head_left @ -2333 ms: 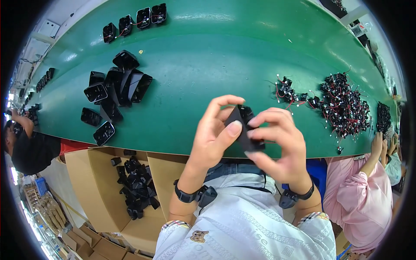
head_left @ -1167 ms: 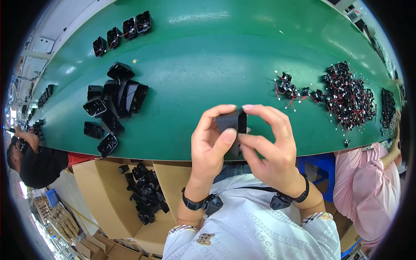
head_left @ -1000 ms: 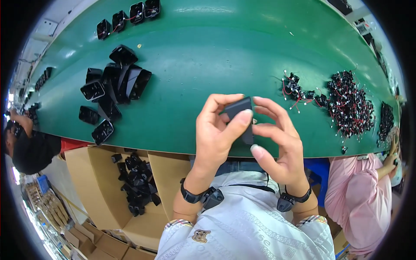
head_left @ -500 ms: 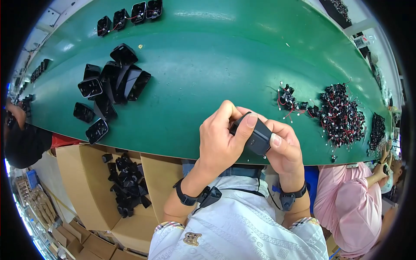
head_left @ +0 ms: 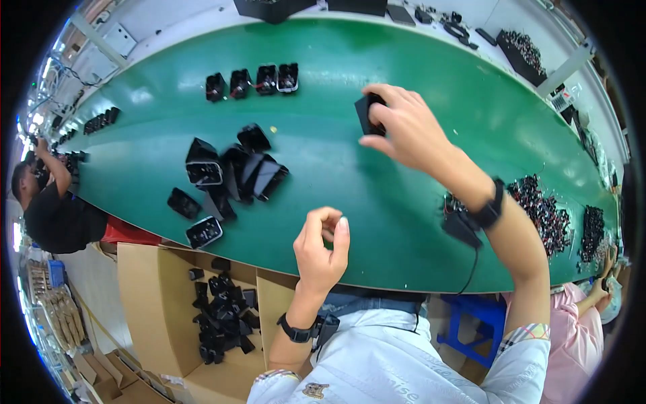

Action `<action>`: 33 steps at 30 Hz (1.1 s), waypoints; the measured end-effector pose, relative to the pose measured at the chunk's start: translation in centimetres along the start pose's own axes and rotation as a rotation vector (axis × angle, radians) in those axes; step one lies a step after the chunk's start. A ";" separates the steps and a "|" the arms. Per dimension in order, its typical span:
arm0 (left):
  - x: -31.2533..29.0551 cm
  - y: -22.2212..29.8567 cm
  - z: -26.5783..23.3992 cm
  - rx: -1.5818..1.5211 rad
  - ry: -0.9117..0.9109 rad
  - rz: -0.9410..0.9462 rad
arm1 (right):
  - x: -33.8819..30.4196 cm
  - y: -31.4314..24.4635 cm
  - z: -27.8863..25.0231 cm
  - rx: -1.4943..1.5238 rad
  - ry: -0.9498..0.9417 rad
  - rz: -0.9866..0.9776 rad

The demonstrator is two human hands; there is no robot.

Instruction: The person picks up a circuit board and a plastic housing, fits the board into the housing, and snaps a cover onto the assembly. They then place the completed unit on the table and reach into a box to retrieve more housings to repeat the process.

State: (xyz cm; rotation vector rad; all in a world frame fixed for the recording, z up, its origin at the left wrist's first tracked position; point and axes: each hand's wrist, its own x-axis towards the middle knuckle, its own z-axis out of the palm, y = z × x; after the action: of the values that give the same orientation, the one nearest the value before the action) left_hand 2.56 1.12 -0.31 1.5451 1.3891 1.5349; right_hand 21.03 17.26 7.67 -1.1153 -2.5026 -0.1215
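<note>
My right hand is stretched out over the far middle of the green table. Its thumb and fingers are closed round a black plastic housing; whether the housing touches the table I cannot tell. Nearer to me, my left hand hovers above the table's front part. Its fingers are curled in with the thumb close to the index finger, and nothing shows in them. To the left, several black housings lie in a loose pile. Farther back, a row of open black housings with red wires stands on the table.
A heap of small black parts with red wires lies at the right, partly behind my right forearm. An open cardboard box of black pieces stands below the front edge. A blue stool is at the right. Other people sit at both ends.
The black housing, held in both hands before, is now in my right hand alone, carried forward over the table. My left hand has let go and dropped slightly. The view has shifted.
</note>
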 end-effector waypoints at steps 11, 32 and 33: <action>-0.2 -0.4 0.1 0.129 -0.085 0.036 | 12.2 4.4 11.0 -0.211 -0.057 0.093; 7.1 -3.2 -6.2 0.956 0.038 0.342 | -19.8 -0.1 -6.8 0.065 -0.301 0.474; 7.3 -3.3 -6.0 0.981 0.042 0.345 | -19.2 -0.9 -6.2 0.120 -0.269 0.523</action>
State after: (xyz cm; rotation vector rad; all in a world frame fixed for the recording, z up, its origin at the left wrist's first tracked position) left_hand -5.42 7.14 0.59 2.4170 2.1588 1.0677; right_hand 34.00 1.81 5.98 -1.7826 -2.3001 0.3397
